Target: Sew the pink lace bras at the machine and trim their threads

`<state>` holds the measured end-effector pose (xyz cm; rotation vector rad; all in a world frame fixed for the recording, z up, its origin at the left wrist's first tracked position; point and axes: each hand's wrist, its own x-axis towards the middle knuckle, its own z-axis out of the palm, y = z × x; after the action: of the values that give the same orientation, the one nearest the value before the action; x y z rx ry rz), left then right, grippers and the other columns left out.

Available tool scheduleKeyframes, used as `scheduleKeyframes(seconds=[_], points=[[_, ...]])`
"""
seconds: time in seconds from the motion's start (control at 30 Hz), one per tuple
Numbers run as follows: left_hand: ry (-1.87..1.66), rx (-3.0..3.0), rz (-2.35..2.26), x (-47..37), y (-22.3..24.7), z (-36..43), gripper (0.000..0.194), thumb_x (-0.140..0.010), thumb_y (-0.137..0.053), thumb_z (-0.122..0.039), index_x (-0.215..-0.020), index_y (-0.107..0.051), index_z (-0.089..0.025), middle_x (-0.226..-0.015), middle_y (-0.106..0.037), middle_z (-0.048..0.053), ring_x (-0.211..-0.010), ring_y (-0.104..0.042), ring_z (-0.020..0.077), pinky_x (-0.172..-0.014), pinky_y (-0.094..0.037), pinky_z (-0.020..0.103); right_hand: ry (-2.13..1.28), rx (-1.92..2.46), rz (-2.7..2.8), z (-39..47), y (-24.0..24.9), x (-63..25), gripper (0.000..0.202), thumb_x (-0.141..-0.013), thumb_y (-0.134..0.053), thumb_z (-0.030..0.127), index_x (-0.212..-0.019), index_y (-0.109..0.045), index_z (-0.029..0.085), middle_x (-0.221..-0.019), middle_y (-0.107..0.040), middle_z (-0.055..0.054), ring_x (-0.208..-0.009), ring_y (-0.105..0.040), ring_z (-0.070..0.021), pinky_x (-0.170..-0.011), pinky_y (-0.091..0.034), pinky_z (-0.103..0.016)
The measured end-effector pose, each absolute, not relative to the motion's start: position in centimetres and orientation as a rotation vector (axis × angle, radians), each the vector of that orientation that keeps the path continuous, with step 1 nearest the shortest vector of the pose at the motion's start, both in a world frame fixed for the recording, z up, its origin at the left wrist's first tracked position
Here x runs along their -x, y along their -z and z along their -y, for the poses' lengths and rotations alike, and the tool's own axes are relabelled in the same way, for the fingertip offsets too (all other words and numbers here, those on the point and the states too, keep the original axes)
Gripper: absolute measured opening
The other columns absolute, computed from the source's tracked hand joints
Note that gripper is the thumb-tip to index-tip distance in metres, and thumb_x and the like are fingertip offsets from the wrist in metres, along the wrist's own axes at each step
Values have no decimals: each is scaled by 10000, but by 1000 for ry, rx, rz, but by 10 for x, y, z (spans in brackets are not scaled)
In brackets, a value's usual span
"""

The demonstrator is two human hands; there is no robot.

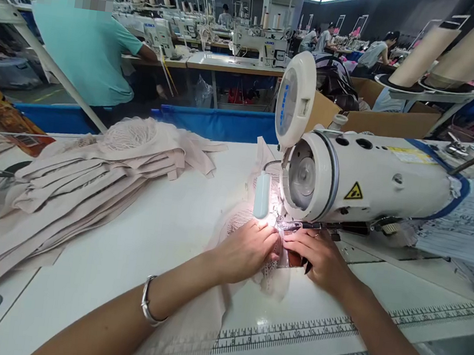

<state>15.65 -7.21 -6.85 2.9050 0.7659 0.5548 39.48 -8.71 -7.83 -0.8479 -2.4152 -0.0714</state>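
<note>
My left hand (247,252) is closed, its curled fingers pinching pale pink lace fabric (269,271) just in front of the needle area of a white sewing machine (362,178). A lit lamp (262,195) shines on that spot. Close beside it, my right hand (319,259) lies with fingers stretched out toward the fabric's right edge. Under its palm a small dark pointed item (308,267) shows, and I cannot tell whether it is held. The fabric trails toward the front edge of the table. The needle itself is hidden.
A layered pile of pale pink fabric pieces (102,178) covers the left of the table (148,230). A printed ruler strip (286,338) runs along the front edge. Thread cones (424,56) and handwritten paper (468,226) are at right. Ahead sits a person in a turquoise shirt (84,49).
</note>
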Motion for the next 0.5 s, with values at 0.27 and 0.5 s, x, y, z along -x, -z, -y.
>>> scheduleKeyframes(seconds=[0.27,0.5], points=[[-568,-2976,-803,-158,68,71,256,-1020,-401,-218,-1000,-639,-126,-1003,-632,121,-771,-501,216,-653,-408,351,104,858,2392,85,83,-396,405,-839,-474,-27,-1097,-692,197,-1119,-756,-67,-1015,-664,-219,-779,-564,-340],[-572,-3032,-828,-158,72,70,325,-1043,-324,-168,-978,-642,-146,-930,-637,85,-731,-508,192,-637,-361,336,98,819,2397,86,78,-395,376,-841,-474,-8,-1054,-696,208,-1049,-762,-63,-957,-664,-223,-853,-550,-382]])
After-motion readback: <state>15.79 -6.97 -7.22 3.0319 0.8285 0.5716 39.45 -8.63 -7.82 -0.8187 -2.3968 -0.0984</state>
